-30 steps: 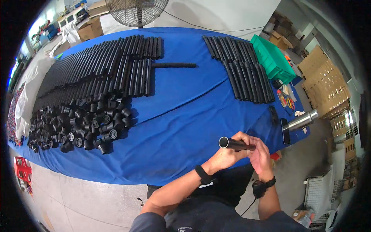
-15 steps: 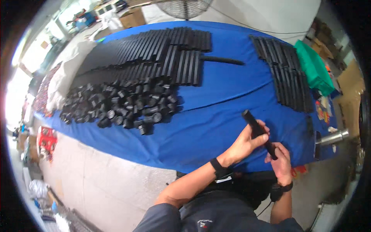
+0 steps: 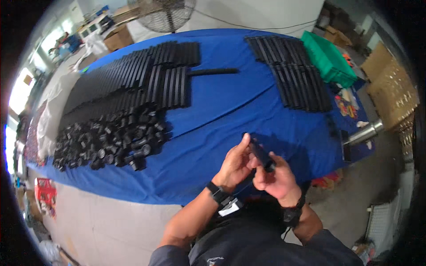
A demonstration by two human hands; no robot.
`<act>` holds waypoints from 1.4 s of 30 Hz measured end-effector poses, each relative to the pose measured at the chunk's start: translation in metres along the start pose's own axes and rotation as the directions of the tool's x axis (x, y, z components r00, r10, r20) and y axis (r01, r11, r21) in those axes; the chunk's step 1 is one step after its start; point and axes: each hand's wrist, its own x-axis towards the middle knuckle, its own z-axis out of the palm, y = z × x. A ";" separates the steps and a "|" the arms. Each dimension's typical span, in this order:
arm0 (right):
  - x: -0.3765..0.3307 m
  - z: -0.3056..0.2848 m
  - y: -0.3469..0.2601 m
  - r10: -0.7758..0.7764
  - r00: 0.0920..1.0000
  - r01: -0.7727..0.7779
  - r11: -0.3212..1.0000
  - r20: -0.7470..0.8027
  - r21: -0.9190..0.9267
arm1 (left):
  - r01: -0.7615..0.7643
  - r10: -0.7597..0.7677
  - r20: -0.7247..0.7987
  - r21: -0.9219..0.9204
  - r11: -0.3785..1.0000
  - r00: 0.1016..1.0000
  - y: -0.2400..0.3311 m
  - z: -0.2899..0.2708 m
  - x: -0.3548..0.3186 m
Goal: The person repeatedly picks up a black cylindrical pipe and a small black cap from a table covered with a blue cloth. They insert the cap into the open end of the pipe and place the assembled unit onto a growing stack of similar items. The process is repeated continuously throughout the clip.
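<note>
A short black tube [image 3: 260,154] is held between my two hands above the near edge of the blue-covered table, its open near end tilted toward me. My left hand [image 3: 235,165] is closed at the tube's far part, with the thumb stretched up along its left side. My right hand [image 3: 278,178] has its fingers closed about the near end. To the left on the cloth lies a heap of small black caps [image 3: 111,137]. Behind it, long rows of black tubes [image 3: 133,71] are stacked side by side, and one loose tube [image 3: 215,71] sticks out to the right.
Another set of black tubes [image 3: 290,73] lies at the right of the blue cloth [image 3: 222,108]. Past it stands a green crate [image 3: 326,60]. A metal cylinder [image 3: 366,133] is mounted at the right edge. A fan [image 3: 166,13] stands behind the table; a red crate [image 3: 45,195] is on the floor.
My view has swung to the right. The tube, earlier pointing away with its far end up, has been tipped so its open near end faces me. My hands have drawn closer together.
</note>
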 end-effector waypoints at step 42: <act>0.020 -0.026 -0.001 -0.229 0.973 0.143 0.675 -0.021 -0.724 | -0.217 0.386 0.140 0.962 0.165 0.912 0.041 0.008 -0.007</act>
